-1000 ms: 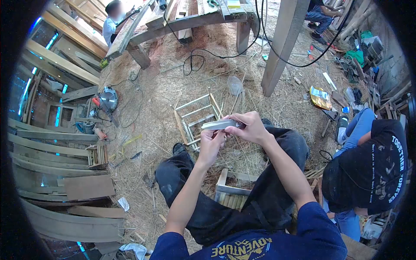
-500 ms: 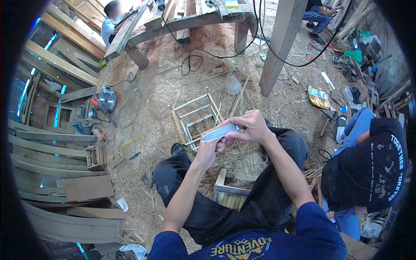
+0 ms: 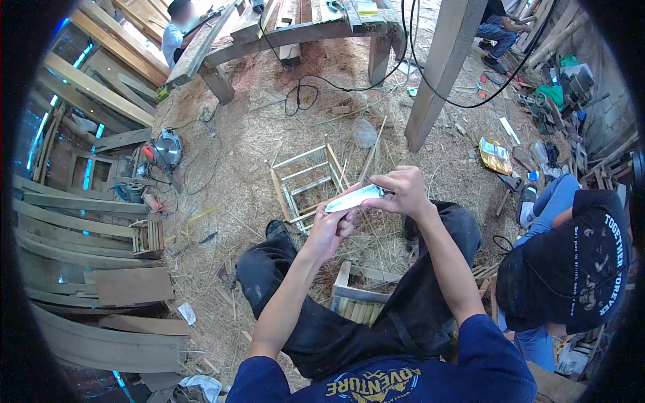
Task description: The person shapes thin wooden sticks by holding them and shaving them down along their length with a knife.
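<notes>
My right hand [image 3: 405, 193] is closed around the handle end of a broad, shiny blade [image 3: 354, 199], which points left and slightly down. The blade's tip lies over the fingers of my left hand [image 3: 328, 235], which are curled; what they hold is too small and hidden to name. Beyond the hands, a small slatted wooden frame [image 3: 304, 169] stands on the straw-covered floor. Between my legs is another wooden piece with slats [image 3: 361, 294].
A circular saw [image 3: 168, 149] and stacked boards [image 3: 87, 228] are at left. A workbench [image 3: 295, 35] and a post [image 3: 443, 74] stand ahead, with a hanging cable. A person in a black shirt [image 3: 568, 262] sits close at right; two other people are farther off.
The blade has turned from nearly edge-on to showing its bright flat side. My right hand has shifted slightly right, and my left hand is a little lower than a second ago.
</notes>
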Motion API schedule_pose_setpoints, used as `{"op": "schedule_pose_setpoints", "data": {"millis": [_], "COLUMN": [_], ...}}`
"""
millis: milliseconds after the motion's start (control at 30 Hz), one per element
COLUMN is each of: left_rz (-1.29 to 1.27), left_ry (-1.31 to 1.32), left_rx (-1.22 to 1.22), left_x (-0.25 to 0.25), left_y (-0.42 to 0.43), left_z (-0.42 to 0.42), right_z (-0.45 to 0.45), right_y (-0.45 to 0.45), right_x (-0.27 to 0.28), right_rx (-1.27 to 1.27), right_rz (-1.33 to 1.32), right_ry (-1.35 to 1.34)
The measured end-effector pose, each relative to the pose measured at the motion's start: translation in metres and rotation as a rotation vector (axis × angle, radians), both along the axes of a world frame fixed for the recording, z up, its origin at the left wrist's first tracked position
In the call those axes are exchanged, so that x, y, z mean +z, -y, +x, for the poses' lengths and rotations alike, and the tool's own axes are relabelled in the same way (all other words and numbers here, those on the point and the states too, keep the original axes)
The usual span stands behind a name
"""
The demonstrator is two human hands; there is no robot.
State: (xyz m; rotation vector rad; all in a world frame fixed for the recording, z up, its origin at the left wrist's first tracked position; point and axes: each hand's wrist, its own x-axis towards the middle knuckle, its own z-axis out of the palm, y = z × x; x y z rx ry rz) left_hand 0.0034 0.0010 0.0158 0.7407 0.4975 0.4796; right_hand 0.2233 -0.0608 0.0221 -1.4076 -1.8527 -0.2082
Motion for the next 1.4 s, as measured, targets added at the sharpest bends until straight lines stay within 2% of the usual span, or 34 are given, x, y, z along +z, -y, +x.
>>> {"op": "schedule_pose_setpoints", "data": {"millis": [133,367,500,733,833,933,967,1067,1100,1267,1333,1367,1400], "left_rz": [-0.002,0.141,0.139,0.158,0.132,0.141,0.102,0.11,0.153,0.11,0.122,0.143,0.139], "left_ry": [-0.026,-0.095,-0.113,-0.068,-0.033,-0.068,-0.066,-0.068,-0.114,-0.091,-0.091,-0.151,-0.14], "left_rx": [-0.034,-0.045,-0.018,0.062,0.072,-0.018,0.035,0.042,-0.023,-0.016,0.002,-0.043,-0.043], "left_x": [0.011,0.0,0.011,0.006,0.008,0.007,0.01,0.005,0.001,0.009,0.012,0.004,0.004], "left_y": [0.008,0.0,-0.002,-0.008,-0.004,-0.007,-0.003,-0.005,-0.008,-0.001,-0.001,-0.003,-0.003], "left_z": [-0.011,-0.024,-0.021,-0.011,-0.008,-0.009,-0.01,-0.009,-0.011,-0.009,-0.008,-0.01,-0.009], "right_z": [0.025,0.019,0.011,-0.006,-0.019,-0.015,-0.004,-0.005,-0.009,-0.007,-0.004,-0.01,-0.008], "right_y": [-0.002,0.0,-0.008,-0.018,-0.016,-0.017,-0.015,-0.011,-0.012,-0.006,-0.01,-0.008,-0.011], "right_x": [0.01,0.004,-0.001,-0.006,-0.006,0.0,0.0,0.004,0.001,0.002,0.008,0.009,0.009], "right_rx": [-0.272,-0.247,-0.163,-0.1,0.008,0.008,-0.113,-0.154,-0.043,-0.129,-0.172,-0.085,-0.108], "right_rz": [0.051,-0.007,0.035,-0.024,-0.076,0.042,-0.04,-0.073,0.003,-0.026,-0.006,0.004,0.016], "right_ry": [-0.11,-0.068,-0.06,-0.083,-0.024,-0.063,-0.144,-0.105,0.034,-0.101,-0.1,0.059,0.028]}}
